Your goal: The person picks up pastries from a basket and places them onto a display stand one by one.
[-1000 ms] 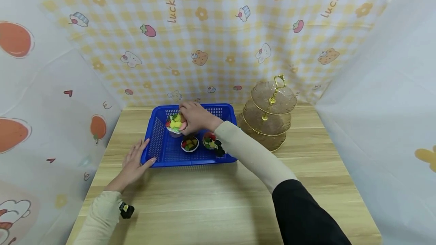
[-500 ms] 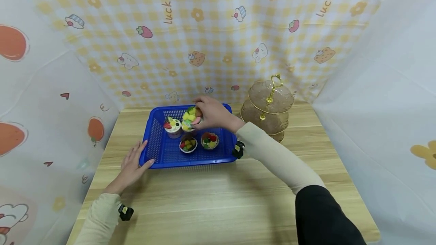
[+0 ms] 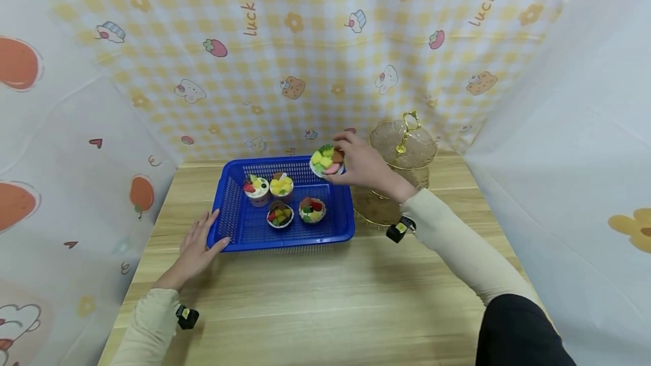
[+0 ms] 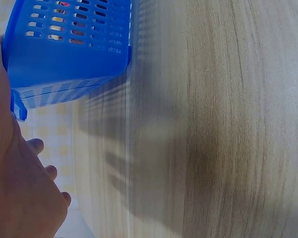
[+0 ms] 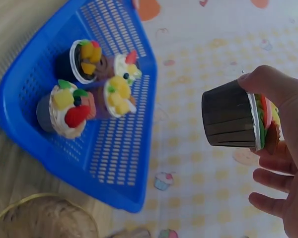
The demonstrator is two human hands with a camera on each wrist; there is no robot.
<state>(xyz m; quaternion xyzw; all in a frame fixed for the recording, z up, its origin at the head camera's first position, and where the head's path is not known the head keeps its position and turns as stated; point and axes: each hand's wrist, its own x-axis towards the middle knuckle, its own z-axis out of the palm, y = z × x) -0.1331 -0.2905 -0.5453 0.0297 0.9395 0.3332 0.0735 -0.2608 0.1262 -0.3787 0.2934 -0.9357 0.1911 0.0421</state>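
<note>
My right hand (image 3: 367,167) pinches a toy cupcake (image 3: 326,161) by its top edge between thumb and fingers, above the back right corner of a blue plastic basket (image 3: 285,245). In the right wrist view its pleated dark brown cup (image 5: 227,116) lies tilted on its side, fruit toppings toward the palm. My left hand (image 3: 195,248) rests at the basket's front left corner, fingers spread along the side and thumb on the front rim. Inside the basket stand several other dessert cups, among them one with yellow cubes (image 3: 282,186) and one with a strawberry on cream (image 3: 256,188).
A three-tier tinted glass stand (image 3: 382,144) with gold rims and a gold handle (image 3: 411,120) stands right of the basket, partly behind my right hand and forearm. The wooden table (image 3: 305,309) reaches a checked curtain (image 3: 325,44) at the back.
My right hand has lifted the cupcake and carried it rightward from the basket's left part to above its back right corner. My left hand stays at the basket's corner.
</note>
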